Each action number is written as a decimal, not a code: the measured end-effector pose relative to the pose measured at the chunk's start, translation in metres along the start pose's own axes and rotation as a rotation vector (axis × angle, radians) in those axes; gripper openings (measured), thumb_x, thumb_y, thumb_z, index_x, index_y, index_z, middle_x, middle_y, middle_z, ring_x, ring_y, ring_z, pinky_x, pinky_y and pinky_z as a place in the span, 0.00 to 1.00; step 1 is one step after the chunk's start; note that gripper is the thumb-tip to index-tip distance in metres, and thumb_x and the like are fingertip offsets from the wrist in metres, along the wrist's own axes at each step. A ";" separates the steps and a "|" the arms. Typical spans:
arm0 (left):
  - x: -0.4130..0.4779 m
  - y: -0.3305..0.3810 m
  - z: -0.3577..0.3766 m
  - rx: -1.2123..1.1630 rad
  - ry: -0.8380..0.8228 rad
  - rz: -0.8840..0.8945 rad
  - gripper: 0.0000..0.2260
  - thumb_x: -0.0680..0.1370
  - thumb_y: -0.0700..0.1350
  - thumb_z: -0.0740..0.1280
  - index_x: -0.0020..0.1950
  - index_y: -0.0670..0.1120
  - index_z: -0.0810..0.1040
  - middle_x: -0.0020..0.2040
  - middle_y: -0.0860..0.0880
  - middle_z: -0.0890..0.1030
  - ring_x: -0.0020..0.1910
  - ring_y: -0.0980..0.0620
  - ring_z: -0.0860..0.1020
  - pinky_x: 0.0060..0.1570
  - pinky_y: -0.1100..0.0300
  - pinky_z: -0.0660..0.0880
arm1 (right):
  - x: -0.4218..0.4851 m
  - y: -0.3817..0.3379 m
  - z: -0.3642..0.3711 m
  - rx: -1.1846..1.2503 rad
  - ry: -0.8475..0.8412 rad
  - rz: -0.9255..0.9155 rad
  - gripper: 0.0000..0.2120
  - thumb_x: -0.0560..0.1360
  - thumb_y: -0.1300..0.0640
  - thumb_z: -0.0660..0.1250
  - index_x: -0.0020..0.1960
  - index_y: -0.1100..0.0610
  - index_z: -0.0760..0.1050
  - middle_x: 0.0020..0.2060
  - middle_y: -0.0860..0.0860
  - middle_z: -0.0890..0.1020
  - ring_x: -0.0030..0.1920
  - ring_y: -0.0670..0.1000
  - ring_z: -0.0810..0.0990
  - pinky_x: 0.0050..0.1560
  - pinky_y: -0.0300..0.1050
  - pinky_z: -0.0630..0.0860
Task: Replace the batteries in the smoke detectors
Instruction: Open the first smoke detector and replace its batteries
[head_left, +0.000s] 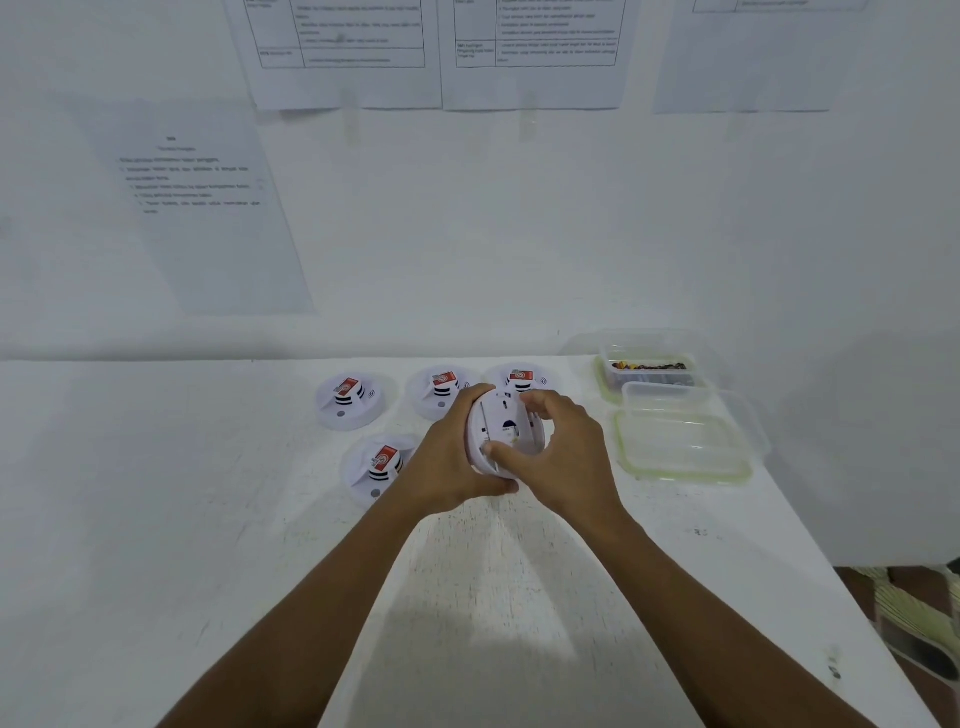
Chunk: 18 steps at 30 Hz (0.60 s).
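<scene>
- here, in the head view, the left hand (447, 460) grips a round white smoke detector (501, 431) by its left rim. the fingers curl over the far edge and the thumb sits under the near edge.
- the detector is held tilted on edge above the white table (208, 519), its back face turned to the right.
- the right hand (569, 457) curls round the detector's right side, with its thumb pressed on the near part of that back face.
- three more lie in a far row: far-left detector (349, 410), far-middle detector (434, 402) and far-right detector (511, 376). a near detector (371, 475) lies just left of the left wrist.
- each carries a red-and-white block (347, 387) on its raised centre; the print on it is too small to read.
- at far right stands a clear tub (647, 366) of small dark pieces, and just nearer a clear box with a pale green rim (685, 449).
- printed sheets (197, 208) hang on the wall; their text is too blurred to read.
</scene>
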<state>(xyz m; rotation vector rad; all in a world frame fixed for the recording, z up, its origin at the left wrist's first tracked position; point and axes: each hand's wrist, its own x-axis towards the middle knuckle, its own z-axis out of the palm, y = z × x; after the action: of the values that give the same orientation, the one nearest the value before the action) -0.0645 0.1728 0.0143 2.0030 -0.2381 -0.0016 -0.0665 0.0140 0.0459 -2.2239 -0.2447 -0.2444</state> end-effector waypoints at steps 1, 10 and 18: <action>0.001 -0.001 0.000 0.008 0.014 0.011 0.37 0.66 0.45 0.80 0.68 0.54 0.62 0.64 0.58 0.70 0.60 0.57 0.73 0.66 0.55 0.72 | 0.000 0.000 0.000 0.005 -0.004 -0.002 0.34 0.65 0.43 0.78 0.67 0.50 0.72 0.64 0.45 0.77 0.62 0.47 0.74 0.63 0.46 0.74; 0.002 -0.007 0.004 0.033 0.046 0.024 0.37 0.62 0.53 0.77 0.65 0.58 0.61 0.63 0.57 0.71 0.61 0.54 0.73 0.61 0.63 0.71 | 0.002 0.004 0.005 0.073 -0.050 0.013 0.32 0.64 0.49 0.80 0.63 0.51 0.72 0.56 0.44 0.77 0.53 0.45 0.76 0.54 0.39 0.78; 0.002 -0.012 0.006 0.028 0.074 0.049 0.39 0.63 0.47 0.81 0.65 0.57 0.61 0.59 0.63 0.72 0.58 0.67 0.74 0.50 0.75 0.73 | 0.003 0.012 0.012 0.045 -0.084 -0.033 0.32 0.66 0.49 0.79 0.65 0.53 0.70 0.60 0.47 0.77 0.57 0.48 0.76 0.60 0.47 0.77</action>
<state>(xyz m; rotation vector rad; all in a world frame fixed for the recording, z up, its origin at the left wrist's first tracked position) -0.0611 0.1717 0.0014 2.0204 -0.2408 0.1072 -0.0593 0.0166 0.0303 -2.1899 -0.3290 -0.1622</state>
